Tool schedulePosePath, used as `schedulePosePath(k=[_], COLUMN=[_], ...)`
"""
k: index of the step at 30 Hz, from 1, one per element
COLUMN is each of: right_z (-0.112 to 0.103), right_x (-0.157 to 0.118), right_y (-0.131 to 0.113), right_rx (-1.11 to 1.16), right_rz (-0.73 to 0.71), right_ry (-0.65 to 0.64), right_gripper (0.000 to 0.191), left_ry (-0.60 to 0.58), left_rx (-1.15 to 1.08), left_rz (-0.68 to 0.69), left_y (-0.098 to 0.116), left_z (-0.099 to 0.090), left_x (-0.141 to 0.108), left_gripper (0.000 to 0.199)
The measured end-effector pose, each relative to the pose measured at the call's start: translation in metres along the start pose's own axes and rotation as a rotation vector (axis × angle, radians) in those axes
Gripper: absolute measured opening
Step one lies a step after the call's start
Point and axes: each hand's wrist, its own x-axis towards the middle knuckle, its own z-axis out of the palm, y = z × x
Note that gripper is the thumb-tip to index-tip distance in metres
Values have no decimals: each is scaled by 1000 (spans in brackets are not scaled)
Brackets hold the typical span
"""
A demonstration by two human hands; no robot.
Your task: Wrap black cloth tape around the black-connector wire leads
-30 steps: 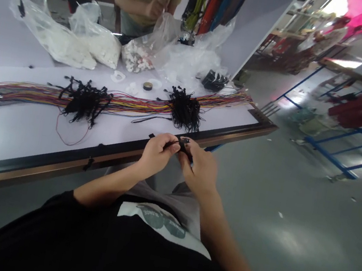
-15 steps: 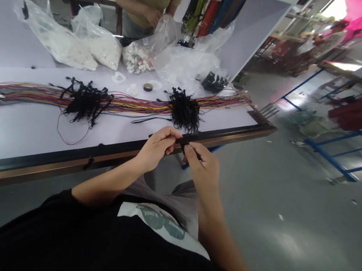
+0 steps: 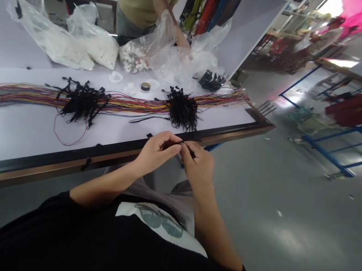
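Observation:
My left hand (image 3: 159, 150) and my right hand (image 3: 198, 161) meet fingertip to fingertip just in front of the table's dark edge. Both are closed in a pinch. Between the fingertips a bit of a small black piece (image 3: 181, 143) shows; the fingers hide the rest, so its kind cannot be told. Beyond the hands, a bundle of black looped cords (image 3: 182, 110) lies across long coloured cords (image 3: 130, 105). Farther left is a second black bundle (image 3: 82, 101). One black cord loop (image 3: 145, 118) lies apart on the white tabletop (image 3: 122, 132).
Clear plastic bags (image 3: 93, 47) with white contents stand along the back, near a bag of small white parts (image 3: 135, 57). A tape roll (image 3: 145, 86) sits in front. Across the opening, a person in a yellow-green shirt (image 3: 137, 1) reaches among the bags. Blue-framed carts (image 3: 330, 156) stand right.
My hands have come together at the fingertips, the right one moving left. Across the table, the other person's arm now stretches down toward the bags.

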Motion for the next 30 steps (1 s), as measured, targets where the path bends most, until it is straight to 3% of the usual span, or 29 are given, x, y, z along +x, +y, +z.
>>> schedulePosePath(k=[5, 10, 12, 16, 18, 22, 24, 27, 30], right_z=[-3, -9, -7, 1, 2, 1, 2, 2, -2], right_x=[2, 4, 7, 13, 14, 11, 11, 10, 9], right_y=[-1, 3, 6, 13, 15, 18, 19, 17, 12], right_rx=[-315, -411, -365, -49, 188, 593, 745, 805, 614], right_rz=[-150, -298, -353, -463, -474, -338, -187, 15, -15], right_ry=[-49, 27, 64, 62, 41, -58, -20, 104, 167], right_gripper=[31, 39, 41, 40, 37, 23, 23, 24, 15], left_ry=[23, -29, -117, -416, -422, -214, -169, -250, -309], left_rx=[-122, -360, -481, -619, -634, -628, -589, -395, -131], left_rz=[-76, -169, -274, -585, -632, -420, -261, -13, 114], left_y=[-4, -4, -2, -1, -3, -6, -6, -3, 0], left_z=[2, 5, 3, -2, -1, 5, 5, -2, -12], left_x=[5, 10, 14, 22, 24, 21, 19, 17, 17], left_gripper=[11, 28, 40, 32, 33, 34, 34, 24, 13])
